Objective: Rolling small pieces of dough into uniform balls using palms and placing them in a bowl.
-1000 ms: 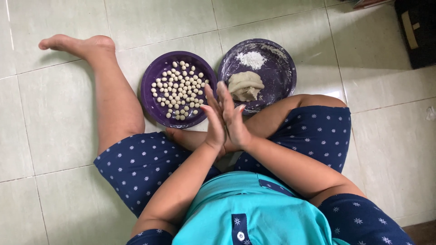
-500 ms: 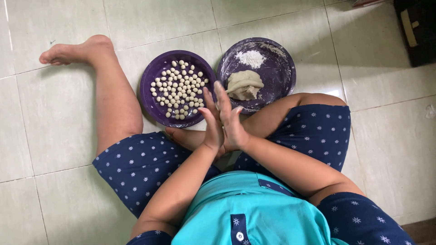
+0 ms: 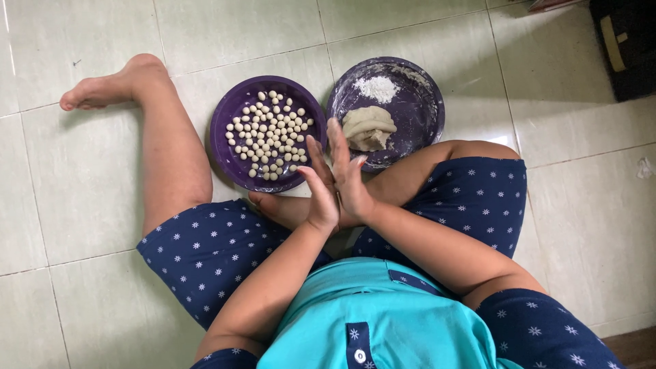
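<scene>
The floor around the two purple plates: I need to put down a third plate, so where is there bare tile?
Bare floor lies beyond both plates, and right of the dough plate above the right knee. It is crowded between the plate of dough balls, the left leg and the pressed-together left hand and right hand.
</scene>
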